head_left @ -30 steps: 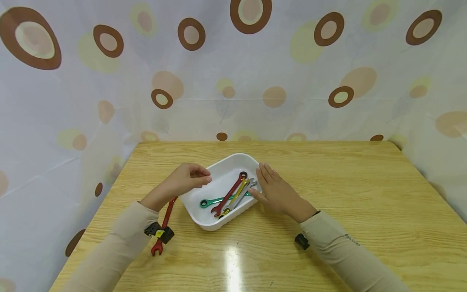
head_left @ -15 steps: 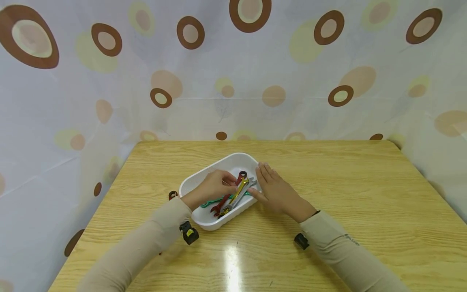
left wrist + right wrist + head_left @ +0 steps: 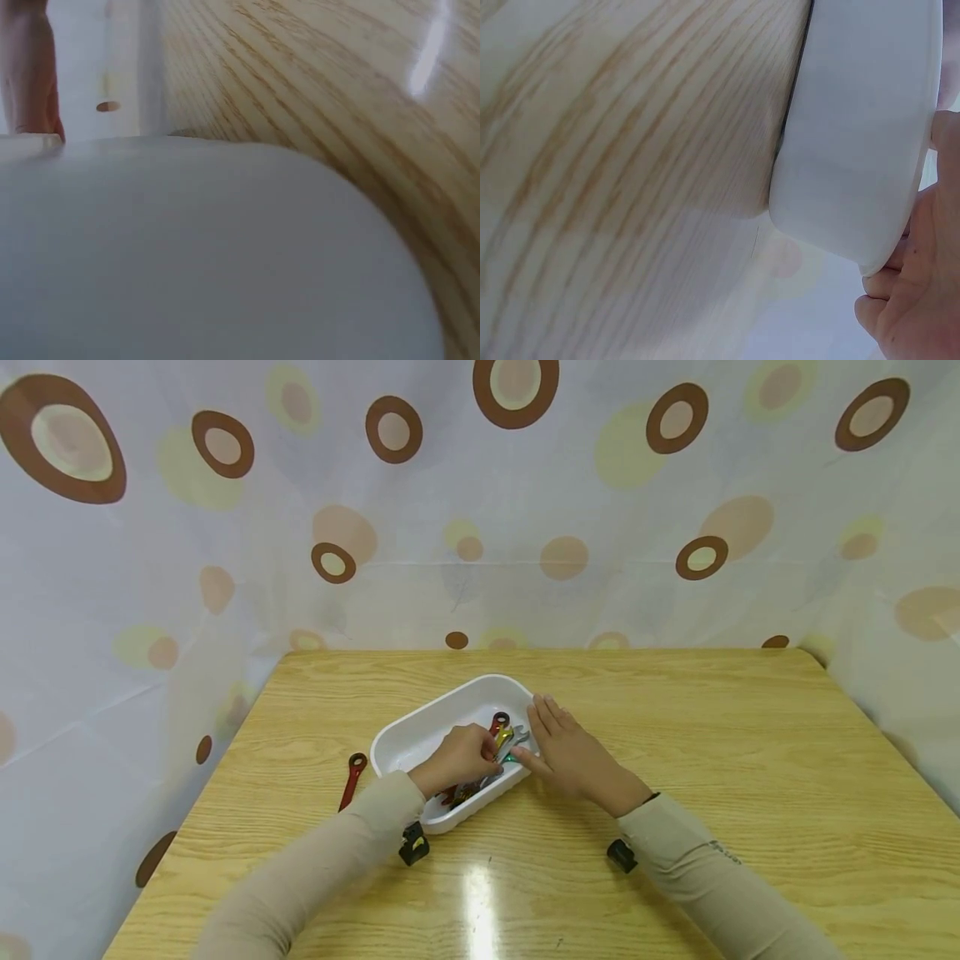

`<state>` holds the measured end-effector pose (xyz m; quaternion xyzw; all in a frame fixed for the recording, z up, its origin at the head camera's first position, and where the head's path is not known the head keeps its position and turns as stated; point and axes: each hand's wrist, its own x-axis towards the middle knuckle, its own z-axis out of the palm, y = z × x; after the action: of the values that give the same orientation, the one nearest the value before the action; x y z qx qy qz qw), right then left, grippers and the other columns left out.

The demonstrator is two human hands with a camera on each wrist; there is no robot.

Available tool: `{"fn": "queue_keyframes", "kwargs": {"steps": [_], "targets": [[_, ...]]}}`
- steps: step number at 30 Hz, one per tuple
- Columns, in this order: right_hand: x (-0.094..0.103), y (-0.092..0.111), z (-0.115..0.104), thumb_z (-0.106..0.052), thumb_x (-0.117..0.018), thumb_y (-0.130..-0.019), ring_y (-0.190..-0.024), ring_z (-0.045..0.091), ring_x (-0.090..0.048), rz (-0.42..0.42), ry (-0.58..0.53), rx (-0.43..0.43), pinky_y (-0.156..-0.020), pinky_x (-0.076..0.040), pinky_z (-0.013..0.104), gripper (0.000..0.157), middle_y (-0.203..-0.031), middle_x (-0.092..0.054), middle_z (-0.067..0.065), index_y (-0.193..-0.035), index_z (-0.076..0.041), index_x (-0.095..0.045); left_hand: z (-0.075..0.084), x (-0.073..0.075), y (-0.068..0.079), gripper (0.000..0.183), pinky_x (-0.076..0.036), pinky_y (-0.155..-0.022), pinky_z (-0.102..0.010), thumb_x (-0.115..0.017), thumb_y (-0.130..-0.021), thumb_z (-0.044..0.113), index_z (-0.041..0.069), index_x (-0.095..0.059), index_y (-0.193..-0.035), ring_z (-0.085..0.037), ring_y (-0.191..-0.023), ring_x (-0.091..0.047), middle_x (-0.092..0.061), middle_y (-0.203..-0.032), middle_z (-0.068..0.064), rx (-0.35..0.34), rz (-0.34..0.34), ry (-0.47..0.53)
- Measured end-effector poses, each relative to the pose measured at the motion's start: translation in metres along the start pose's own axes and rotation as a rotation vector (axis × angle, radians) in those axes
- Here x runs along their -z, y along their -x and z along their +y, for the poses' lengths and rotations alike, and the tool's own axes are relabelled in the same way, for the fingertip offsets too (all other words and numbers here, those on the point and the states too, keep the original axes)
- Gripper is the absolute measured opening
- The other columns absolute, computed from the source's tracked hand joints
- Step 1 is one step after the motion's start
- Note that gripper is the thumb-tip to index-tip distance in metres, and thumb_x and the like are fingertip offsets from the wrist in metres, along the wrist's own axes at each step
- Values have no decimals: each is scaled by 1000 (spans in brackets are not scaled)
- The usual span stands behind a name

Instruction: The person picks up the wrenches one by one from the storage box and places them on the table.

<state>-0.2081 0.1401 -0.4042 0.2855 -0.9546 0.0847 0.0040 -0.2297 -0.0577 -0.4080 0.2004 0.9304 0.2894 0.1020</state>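
Inside a white plastic tray (image 3: 411,737), my left hand (image 3: 457,757) reaches down with curled fingers and thumb around a silver wrench (image 3: 519,734). The exact contact is partly hidden by the hand. Beside that wrench lie a yellow wrench (image 3: 505,735), a red wrench (image 3: 500,720) and a green wrench (image 3: 511,758), all partly covered. My right hand (image 3: 573,758) lies against the tray's right end, its fingers straight and the thumb over the rim. In the right wrist view the tray wall (image 3: 847,142) meets this hand (image 3: 922,285).
Another red wrench (image 3: 351,781) lies on the wooden table (image 3: 712,760) left of the tray, its lower part hidden by the left sleeve (image 3: 322,860). A patterned cloth (image 3: 465,510) hangs behind and at both sides. The tray's outer wall (image 3: 210,247) fills the left wrist view.
My left hand has moved right from the tray's left rim, over the wrenches, then down to the silver one. The right hand and the tray have stayed in place.
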Motion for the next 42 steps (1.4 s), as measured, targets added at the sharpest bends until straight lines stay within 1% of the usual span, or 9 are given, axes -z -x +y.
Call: {"fn": "queue_keyframes", "kwargs": {"steps": [4,9,15,18,23,27,32,38,42], "targets": [[0,1,1,-49,-37,-101,-144,39,-8,2,-9,-1,-115,-16,50,78,-155,-12,28,-146,12,-18,4,-6,-3,17,-46,-57,-25,-80,-76,14,4,-67,-78,-13,-62,-54,-63,-70,-1,8,28,-80],[0,1,1,-48,-37,-101,-145,39,-9,6,-15,-1,-115,-16,50,77,-155,-12,27,-146,11,-18,14,-8,-3,23,-36,-46,-24,-75,-76,7,6,-56,-63,-12,-51,-44,-49,-56,1,-6,52,-182],[0,0,2,-47,-38,-101,-145,39,-9,15,-18,10,-115,-15,50,77,-155,-12,28,-146,12,-18,16,-11,-5,20,-40,-46,-28,-73,-75,6,7,-56,-67,-13,-53,-47,-53,-58,-1,-57,103,-297],[0,1,3,-48,-37,-101,-145,39,-7,12,-21,7,-115,-15,50,77,-155,-11,28,-146,12,-17,14,-11,-7,23,-39,-47,-29,-73,-74,7,8,-52,-64,-14,-52,-47,-50,-56,0,-39,101,-292],[-1,1,3,-48,-37,-101,-145,39,-7,10,-23,6,-115,-14,50,77,-155,-11,28,-147,11,-17,11,-9,-8,34,-31,-44,-26,-71,-74,7,13,-43,-57,-13,-47,-39,-37,-48,5,-6,67,-232],[-2,1,3,-48,-37,-101,-145,39,-8,14,-28,6,-115,-15,50,77,-155,-11,28,-147,11,-18,10,-9,-8,37,-29,-43,-24,-72,-75,8,13,-41,-56,-12,-46,-36,-34,-48,5,8,55,-209],[-1,2,1,-49,-36,-101,-145,39,-7,5,-27,0,-115,-14,50,78,-155,-10,27,-147,11,-17,9,-10,-9,33,-31,-43,-24,-75,-75,9,11,-47,-59,-12,-46,-39,-39,-48,4,33,42,-195],[0,1,0,-49,-36,-101,-145,39,-6,1,-28,-2,-115,-14,50,78,-155,-10,27,-147,11,-17,13,-7,-8,24,-40,-51,-30,-77,-75,12,6,-55,-68,-17,-56,-48,-51,-61,-3,55,41,-275],[2,1,-1,-49,-37,-101,-145,39,-7,-3,-26,-1,-115,-15,50,78,-155,-11,28,-147,11,-18,14,-6,-6,27,-39,-50,-29,-76,-76,10,7,-51,-65,-17,-54,-45,-47,-58,-1,56,34,-261]]}}
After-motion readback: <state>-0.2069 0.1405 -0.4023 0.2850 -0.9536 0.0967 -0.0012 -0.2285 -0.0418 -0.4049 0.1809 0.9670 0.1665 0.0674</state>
